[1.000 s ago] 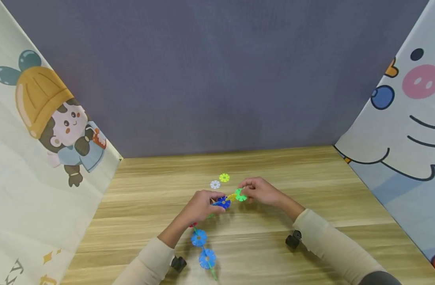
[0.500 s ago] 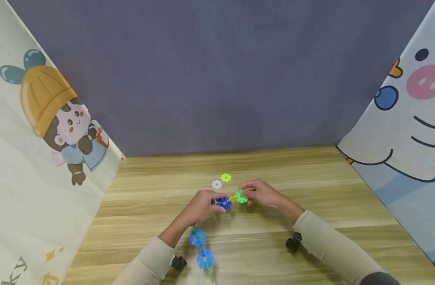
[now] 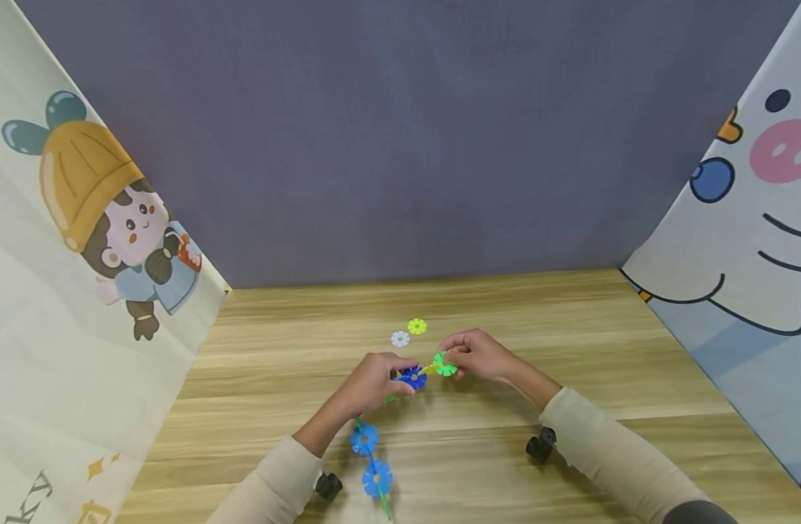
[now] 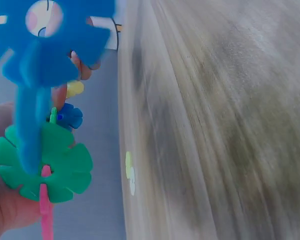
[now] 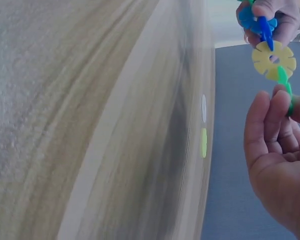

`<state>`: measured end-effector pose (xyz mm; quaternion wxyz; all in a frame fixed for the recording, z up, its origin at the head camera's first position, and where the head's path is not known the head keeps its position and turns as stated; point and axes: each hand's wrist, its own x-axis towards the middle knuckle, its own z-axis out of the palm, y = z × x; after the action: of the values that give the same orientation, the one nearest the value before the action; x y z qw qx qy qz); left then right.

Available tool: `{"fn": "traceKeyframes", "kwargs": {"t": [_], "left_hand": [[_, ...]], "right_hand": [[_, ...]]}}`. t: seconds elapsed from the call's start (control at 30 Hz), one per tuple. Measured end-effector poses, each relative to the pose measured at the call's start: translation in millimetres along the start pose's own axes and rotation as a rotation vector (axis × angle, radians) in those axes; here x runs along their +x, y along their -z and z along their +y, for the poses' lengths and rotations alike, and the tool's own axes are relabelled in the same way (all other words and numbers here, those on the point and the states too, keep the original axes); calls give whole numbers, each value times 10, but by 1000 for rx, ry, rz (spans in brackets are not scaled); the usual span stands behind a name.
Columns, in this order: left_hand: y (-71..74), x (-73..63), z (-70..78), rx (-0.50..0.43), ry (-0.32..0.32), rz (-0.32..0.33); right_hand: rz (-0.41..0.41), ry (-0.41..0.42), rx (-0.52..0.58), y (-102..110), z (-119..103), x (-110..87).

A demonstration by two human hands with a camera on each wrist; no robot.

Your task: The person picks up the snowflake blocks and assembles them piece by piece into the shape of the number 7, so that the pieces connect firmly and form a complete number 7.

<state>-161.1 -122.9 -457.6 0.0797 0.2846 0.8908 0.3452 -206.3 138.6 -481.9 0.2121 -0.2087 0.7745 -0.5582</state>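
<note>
Our right hand (image 3: 480,354) keeps a closed grip, thumb against fingers, on a green notched disc (image 3: 446,364). It is linked to a yellow disc (image 5: 263,61), then a dark-blue disc (image 3: 414,378). Our left hand (image 3: 373,377) pinches the chain at a blue disc (image 5: 247,18). Beyond our left wrist, two light-blue discs (image 3: 377,479) follow. White (image 3: 395,338) and lime discs (image 3: 416,320) lie just beside each other on the table (image 3: 545,313), past our hands.

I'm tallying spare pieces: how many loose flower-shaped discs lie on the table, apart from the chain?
2: a white disc beyond the left hand, and a yellow-green disc farther back, right of the white one in the head view. Others may be hidden.
</note>
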Motion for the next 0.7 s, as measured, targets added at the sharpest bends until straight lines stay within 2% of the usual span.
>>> {"fn": "traceKeyframes", "kwargs": {"t": [0.13, 0.3, 0.47, 0.7], "left_hand": [[0, 16, -2, 15, -13, 3], [-10, 30, 8, -3, 4, 31], [-21, 7, 1, 4, -17, 19], [0, -10, 12, 14, -29, 23]], "right_hand": [[-4, 4, -15, 15, -36, -24], [26, 8, -13, 15, -67, -32], [10, 6, -21, -1, -66, -25], [31, -7, 34, -48, -49, -40]]}}
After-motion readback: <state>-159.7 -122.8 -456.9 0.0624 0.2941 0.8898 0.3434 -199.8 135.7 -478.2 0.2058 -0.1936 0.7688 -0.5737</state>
